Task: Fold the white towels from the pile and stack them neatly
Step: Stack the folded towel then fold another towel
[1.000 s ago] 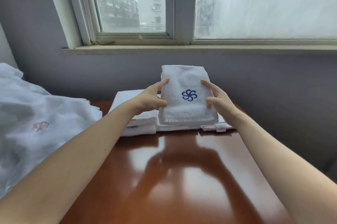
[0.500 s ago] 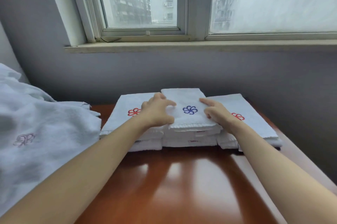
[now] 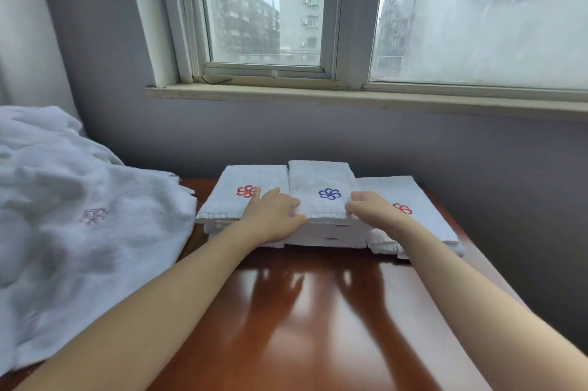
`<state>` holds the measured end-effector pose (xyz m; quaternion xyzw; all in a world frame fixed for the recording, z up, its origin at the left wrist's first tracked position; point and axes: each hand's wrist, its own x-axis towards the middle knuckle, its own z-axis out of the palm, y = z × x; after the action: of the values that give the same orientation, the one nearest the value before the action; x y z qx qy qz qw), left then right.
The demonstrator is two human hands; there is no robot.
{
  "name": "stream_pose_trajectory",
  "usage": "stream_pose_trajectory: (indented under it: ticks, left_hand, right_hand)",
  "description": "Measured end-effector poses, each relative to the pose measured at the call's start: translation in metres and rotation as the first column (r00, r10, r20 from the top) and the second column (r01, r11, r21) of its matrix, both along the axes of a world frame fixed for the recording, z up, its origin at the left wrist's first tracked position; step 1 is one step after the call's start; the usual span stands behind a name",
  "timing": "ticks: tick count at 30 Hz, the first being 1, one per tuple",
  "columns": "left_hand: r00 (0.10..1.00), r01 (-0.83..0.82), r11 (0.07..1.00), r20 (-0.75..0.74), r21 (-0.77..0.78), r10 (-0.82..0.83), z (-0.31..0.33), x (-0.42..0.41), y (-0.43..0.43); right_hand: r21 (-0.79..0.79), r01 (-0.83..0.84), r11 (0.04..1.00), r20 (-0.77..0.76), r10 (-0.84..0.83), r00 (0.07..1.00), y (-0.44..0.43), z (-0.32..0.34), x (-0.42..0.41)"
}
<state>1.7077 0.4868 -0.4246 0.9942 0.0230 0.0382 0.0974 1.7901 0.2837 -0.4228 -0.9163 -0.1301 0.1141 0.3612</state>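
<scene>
At the far end of the counter [image 3: 302,311], against the wall below the window [image 3: 264,8], the blue-emblem towel [image 3: 321,182] is laid flat on the middle stack [image 3: 327,236], emblem up. Its long axis is aligned from the person toward the wall, with the hemmed short edge turned toward the person. The left hand [image 3: 270,215] is set at its left edge, fingers loosely spread, tips touching the cloth. The right hand [image 3: 370,211] is set at its right edge, fingers bent and close together; whether cloth is pinched cannot be told. The left red-emblem stack [image 3: 229,203] and right red-emblem stack [image 3: 426,219] are packed against either side. The unfolded towel pile [image 3: 79,215] is heaped at left.
</scene>
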Motion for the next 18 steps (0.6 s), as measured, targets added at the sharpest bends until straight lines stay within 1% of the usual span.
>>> stream_pose_trajectory:
  ticks: [2, 4, 6, 9, 12, 14, 18]
  left_hand:
    - [0.998, -0.005, 0.997, 0.064, -0.08, 0.011, 0.0, -0.023, -0.001]
    - [0.993, -0.007, 0.99, 0.118, -0.143, 0.024, 0.003, -0.047, 0.001]
    - [0.985, -0.007, 0.983, 0.169, -0.182, 0.038, 0.006, -0.073, 0.005]
    - [0.969, -0.048, 0.974, 0.228, -0.222, 0.099, 0.009, -0.115, 0.019]
    - [0.949, -0.101, 0.973, 0.274, -0.208, 0.157, 0.008, -0.162, 0.045]
    - [0.938, -0.151, 0.97, 0.282, -0.189, 0.201, 0.006, -0.192, 0.067]
    - [0.927, -0.264, 0.95, 0.229, -0.167, 0.298, -0.007, -0.247, 0.117]
  right_hand:
    - [-0.074, -0.009, 0.997, 0.056, 0.014, 0.998, 0.002, 0.006, -0.018]
    - [-0.12, -0.035, 0.992, 0.181, 0.056, 0.982, 0.009, 0.012, -0.042]
    - [-0.125, -0.127, 0.984, 0.302, 0.159, 0.94, 0.02, 0.017, -0.068]
    - [-0.145, -0.292, 0.945, 0.401, 0.326, 0.856, 0.042, 0.021, -0.109]
    - [-0.195, -0.426, 0.883, 0.454, 0.466, 0.759, 0.073, 0.024, -0.145]
    - [-0.206, -0.48, 0.853, 0.463, 0.517, 0.72, 0.097, 0.024, -0.165]
    - [-0.23, -0.57, 0.789, 0.46, 0.604, 0.65, 0.146, 0.013, -0.198]
